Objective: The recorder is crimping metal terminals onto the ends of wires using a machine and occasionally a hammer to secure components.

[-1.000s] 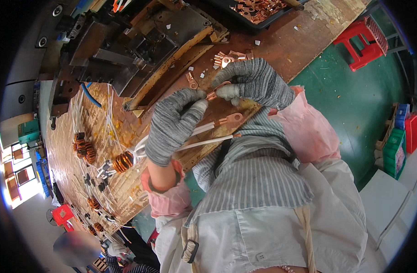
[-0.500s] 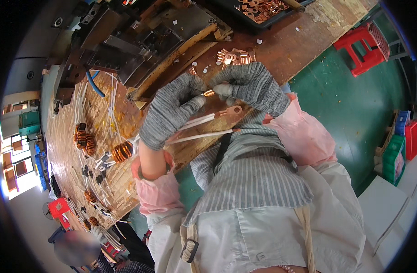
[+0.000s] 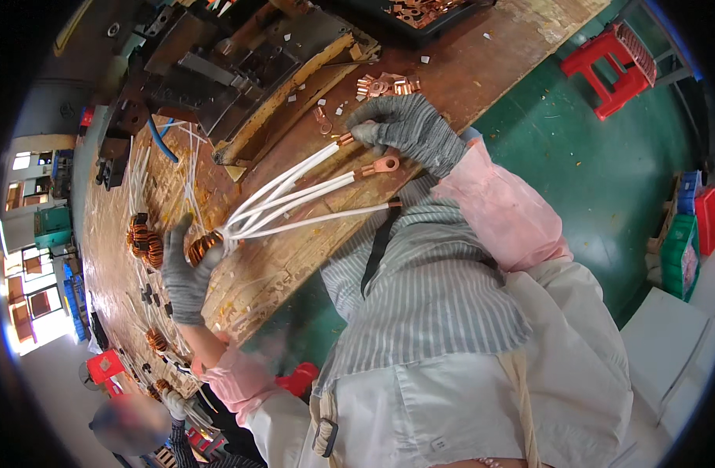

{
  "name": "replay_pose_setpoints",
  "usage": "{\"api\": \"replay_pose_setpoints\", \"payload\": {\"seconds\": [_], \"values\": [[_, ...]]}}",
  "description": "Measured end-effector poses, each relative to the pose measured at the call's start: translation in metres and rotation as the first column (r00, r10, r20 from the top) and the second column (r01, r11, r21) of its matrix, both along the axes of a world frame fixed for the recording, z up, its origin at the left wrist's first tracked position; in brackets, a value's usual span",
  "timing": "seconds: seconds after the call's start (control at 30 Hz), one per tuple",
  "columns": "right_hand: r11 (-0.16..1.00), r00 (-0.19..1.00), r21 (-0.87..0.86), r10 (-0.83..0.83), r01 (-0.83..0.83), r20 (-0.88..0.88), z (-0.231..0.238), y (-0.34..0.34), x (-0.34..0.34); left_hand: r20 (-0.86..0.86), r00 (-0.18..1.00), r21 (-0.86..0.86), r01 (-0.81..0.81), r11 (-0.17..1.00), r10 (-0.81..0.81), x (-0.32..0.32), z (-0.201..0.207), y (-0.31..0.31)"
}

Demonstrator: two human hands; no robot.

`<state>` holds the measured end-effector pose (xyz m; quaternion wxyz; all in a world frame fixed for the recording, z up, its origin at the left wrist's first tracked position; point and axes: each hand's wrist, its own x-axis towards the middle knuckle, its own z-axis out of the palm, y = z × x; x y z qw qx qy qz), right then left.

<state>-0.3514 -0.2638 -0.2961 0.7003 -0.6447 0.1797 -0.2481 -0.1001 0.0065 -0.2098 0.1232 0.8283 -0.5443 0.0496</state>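
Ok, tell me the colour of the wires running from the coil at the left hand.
The insulated wires are white, best seen in the head view.

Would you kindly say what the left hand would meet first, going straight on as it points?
The left hand would probably meet the white wires just ahead first, though depth is unclear.

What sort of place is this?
Most likely a small factory workshop making electrical parts. A heavy, dark metal machine is beside a worn wooden bench, several copper-wound coils with white wires are on it, and loose copper lugs lie in a heap.
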Motion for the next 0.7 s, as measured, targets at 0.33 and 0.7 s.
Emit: {"api": "replay_pose_setpoints", "payload": {"seconds": [0.33, 0.7], "values": [[0.996, 0.997, 0.067, 0.055, -0.051, -0.055, 0.021, -0.003, -0.004, -0.584, 0.810, -0.386, -0.212, 0.898, -0.060, 0.039, -0.077, 0.038], [0.987, 0.985, -0.021, 0.160, -0.162, -0.059, 0.066, -0.031, 0.037, -0.321, 0.936, -0.290, -0.243, 0.926, 0.145, 0.042, 0.029, 0.060]]}}
